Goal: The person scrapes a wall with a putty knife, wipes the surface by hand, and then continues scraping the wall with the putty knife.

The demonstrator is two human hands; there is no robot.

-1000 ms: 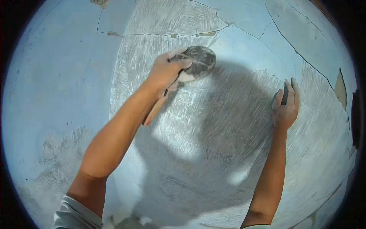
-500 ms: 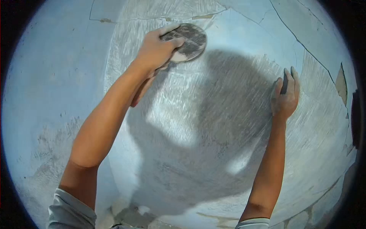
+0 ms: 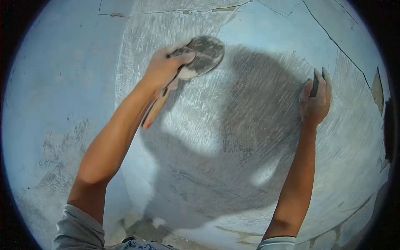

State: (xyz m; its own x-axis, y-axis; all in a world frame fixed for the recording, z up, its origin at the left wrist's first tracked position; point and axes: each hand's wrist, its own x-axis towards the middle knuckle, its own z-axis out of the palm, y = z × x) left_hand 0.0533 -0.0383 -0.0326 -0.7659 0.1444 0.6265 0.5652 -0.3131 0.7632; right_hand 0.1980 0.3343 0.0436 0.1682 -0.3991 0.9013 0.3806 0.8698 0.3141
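My left hand (image 3: pixel 163 68) is closed around a round, flat tool (image 3: pixel 206 54) at the upper middle of the wall. The disc is dark grey with pale dust along its lower edge, and my thumb lies across it. A light wooden handle (image 3: pixel 155 112) with a reddish tip sticks out below my palm; whether it joins the disc is hidden by the hand. My right hand (image 3: pixel 315 102) rests with stretched fingers against the wall at the right. A dark patch shows between its thumb and fingers, which looks like shadow.
The wall (image 3: pixel 187 100) has a streaked, scraped grey area beside smooth pale blue paint (image 3: pixel 71 75). Long cracks run across the top and upper right, with a chipped spot (image 3: pixel 377 91) at the right. My shadow (image 3: pixel 258 104) covers the middle.
My left hand has moved slightly down and left with the round tool. My right hand keeps its place on the wall, while the whole view has shifted a little.
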